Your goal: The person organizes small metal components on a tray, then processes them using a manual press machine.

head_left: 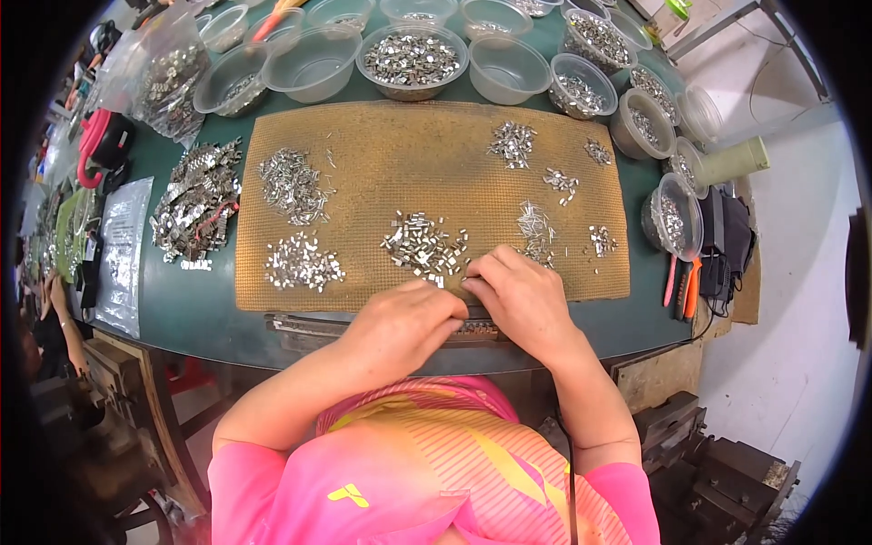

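Note:
My left hand is bent over a long dark metal bar at the mat's near edge, its fingers curled and partly hidden. Just beside it my right hand pinches thumb and fingers together; what is between them is too small to make out. A row of small brassy pieces shows on the bar between the hands. Right beyond my fingers lies a pile of small shiny metal pieces on the brown textured mat. Thin pins lie beyond my right hand.
More piles, such as short metal pieces and small blocks, lie on the mat. Left of it is a heap of metal strips. Plastic bowls line the back and right. Pliers lie at the right edge.

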Demonstrator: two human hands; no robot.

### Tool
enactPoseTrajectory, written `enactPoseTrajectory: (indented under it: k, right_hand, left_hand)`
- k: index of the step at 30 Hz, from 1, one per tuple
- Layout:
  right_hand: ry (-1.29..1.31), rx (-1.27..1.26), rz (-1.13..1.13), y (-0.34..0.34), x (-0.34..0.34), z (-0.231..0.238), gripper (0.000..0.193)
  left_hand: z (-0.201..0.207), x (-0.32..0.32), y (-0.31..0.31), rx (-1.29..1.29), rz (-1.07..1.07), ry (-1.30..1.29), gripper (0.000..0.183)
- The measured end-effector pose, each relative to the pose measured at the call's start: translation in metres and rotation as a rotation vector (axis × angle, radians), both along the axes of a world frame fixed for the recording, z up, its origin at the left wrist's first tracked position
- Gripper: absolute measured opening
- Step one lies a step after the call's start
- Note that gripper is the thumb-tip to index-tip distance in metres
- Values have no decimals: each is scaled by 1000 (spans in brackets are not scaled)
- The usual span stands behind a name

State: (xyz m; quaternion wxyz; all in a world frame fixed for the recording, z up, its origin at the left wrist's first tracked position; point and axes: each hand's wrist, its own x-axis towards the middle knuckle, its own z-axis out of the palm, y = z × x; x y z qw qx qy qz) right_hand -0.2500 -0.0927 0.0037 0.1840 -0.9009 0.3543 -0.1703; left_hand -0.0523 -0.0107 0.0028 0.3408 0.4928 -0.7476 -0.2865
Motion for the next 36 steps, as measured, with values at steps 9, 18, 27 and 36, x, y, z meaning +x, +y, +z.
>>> enactPoseTrajectory:
  k: [9,18,27,36]
  right_hand:
    - [-25,-42,26,-1,-2,-5,13]
    - [-131,-20,64,10,-15,0,15]
    - [-161,-10,187,32,-12,7,16]
    - [-143,96,158,31,-23,8,17]
  left_hand:
    - [-1,-1,0,-35,-54,-50,12]
    - [-1,24,-16,-83,61,-213,17]
    - [-9,17,-19,-192,9,-399,13]
    - [-3,19,-23,-250,-91,-442,15]
